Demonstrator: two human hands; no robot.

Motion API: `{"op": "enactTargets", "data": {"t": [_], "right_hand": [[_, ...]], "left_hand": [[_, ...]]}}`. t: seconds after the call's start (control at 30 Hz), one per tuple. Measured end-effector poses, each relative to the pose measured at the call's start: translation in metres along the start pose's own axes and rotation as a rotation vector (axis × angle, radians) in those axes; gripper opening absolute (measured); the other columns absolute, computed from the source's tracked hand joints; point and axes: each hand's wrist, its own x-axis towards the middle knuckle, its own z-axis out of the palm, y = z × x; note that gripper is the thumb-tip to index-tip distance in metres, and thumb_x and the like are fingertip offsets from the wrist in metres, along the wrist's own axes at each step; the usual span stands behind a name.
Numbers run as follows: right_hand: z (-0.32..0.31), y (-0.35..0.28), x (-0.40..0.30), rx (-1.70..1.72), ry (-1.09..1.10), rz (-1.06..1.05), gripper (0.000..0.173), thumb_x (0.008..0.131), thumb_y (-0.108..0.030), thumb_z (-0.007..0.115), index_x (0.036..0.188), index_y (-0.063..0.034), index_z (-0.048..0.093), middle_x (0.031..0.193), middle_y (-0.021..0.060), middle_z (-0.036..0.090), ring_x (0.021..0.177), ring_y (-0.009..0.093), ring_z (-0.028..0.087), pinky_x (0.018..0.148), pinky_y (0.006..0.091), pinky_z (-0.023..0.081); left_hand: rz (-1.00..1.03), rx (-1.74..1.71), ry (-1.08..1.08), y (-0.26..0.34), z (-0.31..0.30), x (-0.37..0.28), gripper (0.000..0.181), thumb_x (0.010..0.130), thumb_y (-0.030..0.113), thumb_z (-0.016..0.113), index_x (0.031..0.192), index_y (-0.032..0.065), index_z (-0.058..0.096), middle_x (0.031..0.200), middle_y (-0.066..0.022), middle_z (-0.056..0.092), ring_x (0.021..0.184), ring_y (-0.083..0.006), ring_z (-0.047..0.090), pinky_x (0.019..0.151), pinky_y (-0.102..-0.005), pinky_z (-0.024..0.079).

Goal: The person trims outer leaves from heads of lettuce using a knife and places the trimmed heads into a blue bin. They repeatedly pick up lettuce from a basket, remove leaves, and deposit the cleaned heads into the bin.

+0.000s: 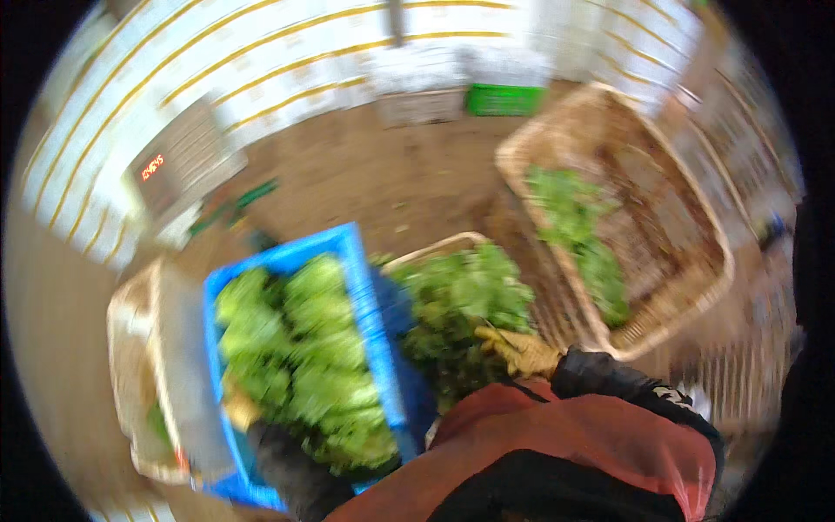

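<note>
A blue plastic crate [365, 297] stands in front of me, packed with rows of leafy green lettuce [326, 352]. My left hand [240, 406], in a yellowish glove, is inside its left side against the leaves; the fingers are blurred and partly hidden. To the right of the crate, my right hand [524, 352], also gloved, is beside a heap of loose green leaves [466, 290]. Its fingers look curled, and a thin dark line shows by them, too blurred to identify. That heap fills a pale crate [434, 249], of which only the back rim shows.
A large tan plastic crate [708, 228] at the right has leaves [577, 241] along its left side. Another pale crate [134, 365] stands at the left. Behind it is a box-shaped device with a red digital display [152, 167]. A green crate [505, 100] and stacked white boxes [287, 39] line the back.
</note>
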Motion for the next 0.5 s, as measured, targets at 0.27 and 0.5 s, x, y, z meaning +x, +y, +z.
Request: {"op": "enactTargets", "data": {"t": [0.27, 0.5], "right_hand": [[-0.232, 0.134, -0.272, 0.134, 2.015, -0.402, 0.049, 0.104, -0.035, 0.055, 0.143, -0.0051, 0.05, 0.127, 0.0096, 0.06, 0.11, 0.02, 0.057, 0.091, 0.032, 0.048], [-0.201, 0.17, -0.278, 0.24, 1.663, 0.024, 0.055, 0.106, -0.045, 0.045, 0.133, 0.0016, 0.056, 0.108, 0.0126, 0.069, 0.093, 0.023, 0.063, 0.082, 0.036, 0.05]], "left_hand": [[0.634, -0.398, 0.173, 0.278, 0.063, -0.149, 0.053, 0.095, 0.024, 0.068, 0.137, -0.0051, 0.052, 0.138, -0.0242, 0.054, 0.125, -0.0346, 0.054, 0.104, -0.0435, 0.045], [1.243, -0.384, -0.602, 0.572, 0.344, -0.34, 0.06, 0.095, 0.029, 0.066, 0.142, -0.003, 0.048, 0.148, -0.029, 0.044, 0.139, -0.0412, 0.042, 0.116, -0.0452, 0.032]]}}
